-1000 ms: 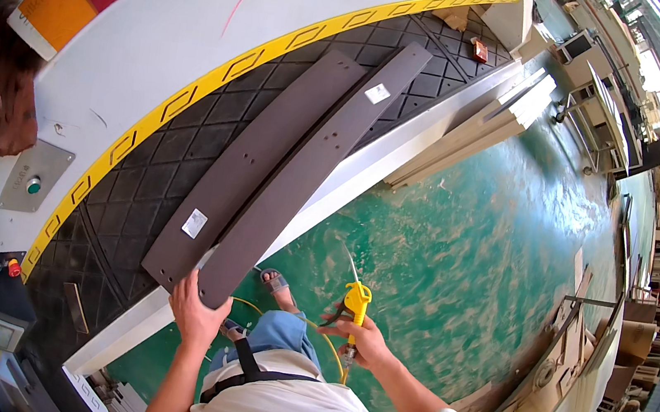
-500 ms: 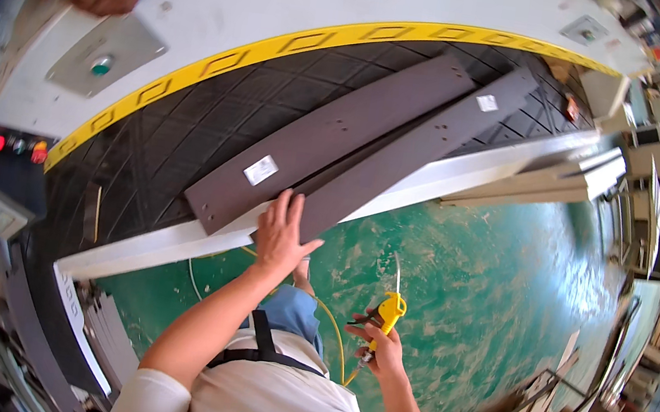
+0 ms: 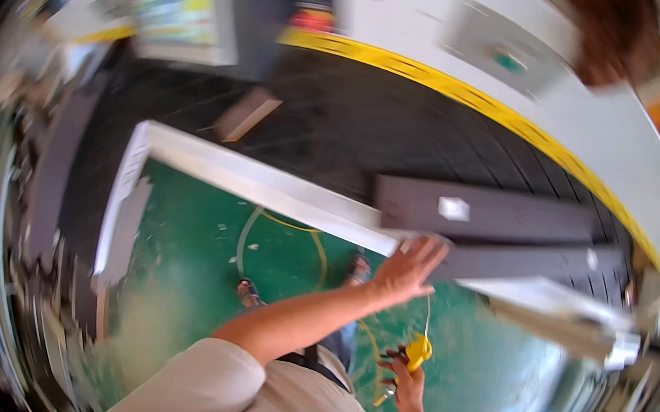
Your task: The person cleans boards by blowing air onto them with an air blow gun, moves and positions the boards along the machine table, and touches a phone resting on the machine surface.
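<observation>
My left hand [image 3: 406, 273] lies with fingers stretched out at the left end of a dark brown board [image 3: 522, 263], touching it rather than wrapped round it. Just beyond it, a second dark board [image 3: 520, 218] with a white label lies nearly alongside on the black conveyor surface [image 3: 342, 116]. Lower down, my right hand [image 3: 407, 390] grips a yellow air blow gun [image 3: 417, 351], its thin nozzle pointing away from me. A yellow hose [image 3: 319, 256] loops over the floor by my feet. Motion blurs much of the picture.
A white rail [image 3: 266, 185] edges the conveyor's near side. Farther left lies a small brown block [image 3: 247, 115]. A control box with a screen [image 3: 178, 19] stands at the far left; a yellow strip [image 3: 415, 69] borders the white machine. Stacked panels [image 3: 555, 329] stand right.
My view has swung left, so the boards and machine appear farther right and the control box shows fully. My left hand stays at the board's end; my right hand still holds the blow gun.
</observation>
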A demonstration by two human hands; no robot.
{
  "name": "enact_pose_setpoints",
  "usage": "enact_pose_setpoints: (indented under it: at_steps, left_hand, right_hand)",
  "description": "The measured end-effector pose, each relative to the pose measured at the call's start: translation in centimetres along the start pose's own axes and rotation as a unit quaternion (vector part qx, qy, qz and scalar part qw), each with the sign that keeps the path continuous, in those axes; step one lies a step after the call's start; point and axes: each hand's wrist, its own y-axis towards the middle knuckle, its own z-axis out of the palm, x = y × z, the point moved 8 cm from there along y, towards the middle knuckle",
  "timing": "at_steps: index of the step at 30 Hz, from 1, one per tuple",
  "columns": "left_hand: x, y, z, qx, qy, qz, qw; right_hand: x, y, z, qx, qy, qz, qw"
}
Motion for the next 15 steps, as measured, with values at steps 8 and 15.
enact_pose_setpoints:
  at_steps: [8,15]
  left_hand:
    - [29.2,-31.5,-15.8,-0.201,-0.075,-0.214,0.953]
    - [46.6,-70.9,-36.9,-0.452,0.061,-0.449,0.768]
  right_hand:
    - [-13.7,10.2,4.0,0.053,-0.637,-0.137,0.756]
    - [-8.4,7.8,22.1,0.172,-0.696,-0.053,0.695]
